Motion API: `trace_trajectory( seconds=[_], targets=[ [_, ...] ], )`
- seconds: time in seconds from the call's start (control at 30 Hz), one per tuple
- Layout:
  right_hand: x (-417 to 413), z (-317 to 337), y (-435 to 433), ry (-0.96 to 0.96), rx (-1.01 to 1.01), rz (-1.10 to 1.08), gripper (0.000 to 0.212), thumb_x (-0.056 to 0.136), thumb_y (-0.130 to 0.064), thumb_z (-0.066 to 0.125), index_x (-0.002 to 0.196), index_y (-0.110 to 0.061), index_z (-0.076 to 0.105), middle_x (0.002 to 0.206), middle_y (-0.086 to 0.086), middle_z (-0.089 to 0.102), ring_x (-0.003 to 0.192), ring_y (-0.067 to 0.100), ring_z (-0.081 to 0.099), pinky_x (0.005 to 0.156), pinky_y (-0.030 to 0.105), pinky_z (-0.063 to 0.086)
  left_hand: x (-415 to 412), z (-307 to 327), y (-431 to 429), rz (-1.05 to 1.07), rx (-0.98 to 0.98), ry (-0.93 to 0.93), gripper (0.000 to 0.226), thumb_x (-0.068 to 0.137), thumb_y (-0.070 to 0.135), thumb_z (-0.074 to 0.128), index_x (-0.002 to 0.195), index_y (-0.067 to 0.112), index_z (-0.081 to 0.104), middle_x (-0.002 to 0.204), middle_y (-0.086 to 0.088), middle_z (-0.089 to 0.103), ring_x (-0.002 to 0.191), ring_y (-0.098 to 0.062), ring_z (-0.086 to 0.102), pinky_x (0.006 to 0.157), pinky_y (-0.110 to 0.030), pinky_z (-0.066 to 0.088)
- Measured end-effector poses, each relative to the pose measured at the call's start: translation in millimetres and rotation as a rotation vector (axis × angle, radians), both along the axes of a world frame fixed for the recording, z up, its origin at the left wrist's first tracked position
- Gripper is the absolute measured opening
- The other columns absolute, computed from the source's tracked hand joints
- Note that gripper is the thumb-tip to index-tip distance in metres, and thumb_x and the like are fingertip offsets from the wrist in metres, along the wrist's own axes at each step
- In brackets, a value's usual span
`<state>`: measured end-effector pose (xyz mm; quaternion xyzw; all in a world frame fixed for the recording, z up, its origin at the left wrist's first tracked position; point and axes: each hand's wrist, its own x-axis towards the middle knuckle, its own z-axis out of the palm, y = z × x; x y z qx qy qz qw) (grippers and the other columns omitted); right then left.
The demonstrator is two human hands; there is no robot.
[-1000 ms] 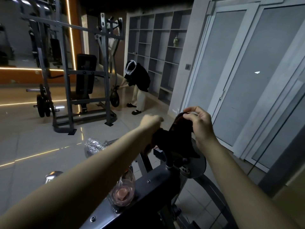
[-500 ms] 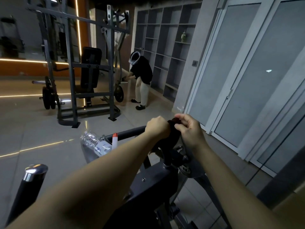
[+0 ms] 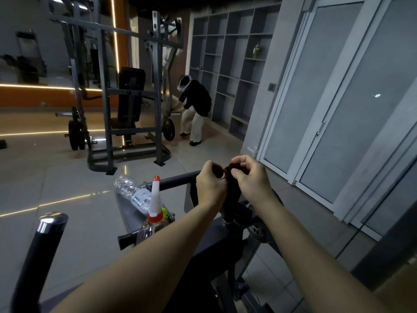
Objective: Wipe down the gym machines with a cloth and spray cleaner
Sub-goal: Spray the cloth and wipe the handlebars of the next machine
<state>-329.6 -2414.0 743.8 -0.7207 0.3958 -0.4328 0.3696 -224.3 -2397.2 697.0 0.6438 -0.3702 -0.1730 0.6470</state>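
A dark cloth is bunched between my two hands above the post of the grey gym machine in front of me. My left hand grips the cloth from the left, and my right hand pinches its top edge with curled fingers. The cleaner bottle, clear with an orange collar and a white nozzle, stands upright on the machine's tray just left of my left forearm.
A clear water bottle lies on the tray behind the cleaner. A chrome-capped black handle rises at lower left. A weight rack stands across the tiled floor, a bending person beside it. Glass doors line the right.
Both hands have drawn closer together around the cloth and bunched it tighter. The view has tilted, bringing the cleaner bottle and the left handle into sight.
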Motion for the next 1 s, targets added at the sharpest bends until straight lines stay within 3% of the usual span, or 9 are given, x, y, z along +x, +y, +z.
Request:
trace_trajectory(
  seconds=[0.2,0.3,0.43,0.5,0.6,0.7,0.8,0.9,1.0],
  targets=[
    [-0.2,-2.4,-5.9,0.015,0.106,0.101,0.035,0.099,-0.007,0.051,0.129,-0.02,0.061,0.116,-0.002,0.065,0.112,0.015,0.062,0.099,0.035,0.052,12.4,27.9,-12.4,-0.049,0.287,-0.1,0.007,0.087,0.017,0.066,0.085,0.012,0.062,0.08,-0.005,0.066,0.074,-0.02,0.064,0.063,-0.03,0.051],
    [-0.7,-6.3,-6.1,0.027,0.166,0.14,0.041,0.103,-0.007,0.047,0.141,-0.019,0.053,0.127,-0.001,0.059,0.122,0.018,0.056,0.106,0.039,0.048,17.4,47.2,-21.4,-0.087,0.534,-0.188,0.014,0.093,0.021,0.066,0.088,0.009,0.06,0.082,-0.007,0.062,0.074,-0.021,0.061,0.067,-0.033,0.048],
    [1.9,-24.7,-4.0,-0.026,0.209,0.123,0.048,0.101,-0.004,0.044,0.145,-0.023,0.049,0.135,0.005,0.059,0.125,0.021,0.057,0.108,0.044,0.048,21.4,58.7,-33.9,-0.153,0.686,-0.241,0.029,0.094,0.029,0.065,0.078,0.008,0.054,0.088,-0.011,0.067,0.075,-0.025,0.065,0.069,-0.033,0.052],
    [4.2,-33.6,-1.6,-0.082,0.215,0.111,0.047,0.097,0.0,0.048,0.138,-0.022,0.053,0.128,0.006,0.064,0.119,0.022,0.062,0.104,0.044,0.052,20.2,55.7,-35.8,-0.089,0.641,-0.221,0.024,0.092,0.028,0.065,0.082,0.008,0.057,0.09,-0.011,0.067,0.079,-0.027,0.066,0.068,-0.033,0.051],
    [10.6,-37.3,4.4,-0.173,0.247,0.119,0.041,0.09,0.01,0.058,0.119,-0.019,0.061,0.111,0.01,0.071,0.104,0.027,0.07,0.087,0.04,0.061,14.9,45.3,-27.6,0.081,0.385,-0.124,0.012,0.093,0.02,0.056,0.1,0.01,0.056,0.09,-0.006,0.059,0.085,-0.028,0.057,0.072,-0.036,0.044],
    [12.7,-36.5,6.4,-0.063,0.19,0.125,0.044,0.086,0.009,0.06,0.118,-0.021,0.062,0.106,0.004,0.071,0.099,0.022,0.07,0.081,0.033,0.062,16.1,38.7,-22.2,0.045,0.327,0.022,0.026,0.102,0.028,0.045,0.11,0.008,0.058,0.103,-0.012,0.064,0.095,-0.033,0.059,0.079,-0.038,0.046],
    [7.7,-26.2,-4.9,0.133,0.155,0.135,0.037,0.09,-0.003,0.061,0.118,-0.027,0.062,0.104,-0.002,0.069,0.101,0.022,0.068,0.089,0.042,0.059,17.9,39.5,-14.5,-0.075,0.327,0.285,0.043,0.107,0.036,0.039,0.116,0.001,0.061,0.106,-0.016,0.064,0.092,-0.034,0.059,0.08,-0.038,0.046],
    [9.1,-1.7,-11.0,0.227,0.141,0.147,0.032,0.097,-0.024,0.063,0.129,-0.02,0.061,0.109,-0.006,0.061,0.113,0.021,0.06,0.096,0.033,0.051,18.3,29.2,5.1,-0.146,0.264,0.571,0.051,0.109,0.048,0.032,0.103,0.006,0.059,0.098,-0.018,0.066,0.092,-0.035,0.065,0.086,-0.041,0.052],
    [29.0,14.4,-11.4,0.429,0.076,0.215,0.052,0.091,-0.051,0.066,0.136,-0.027,0.056,0.12,-0.008,0.052,0.117,0.016,0.053,0.098,0.033,0.046,21.0,-4.1,23.8,-0.109,0.229,0.556,0.043,0.11,0.046,0.033,0.109,0.013,0.062,0.095,-0.01,0.068,0.082,-0.022,0.065,0.073,-0.034,0.052]
  ],
)
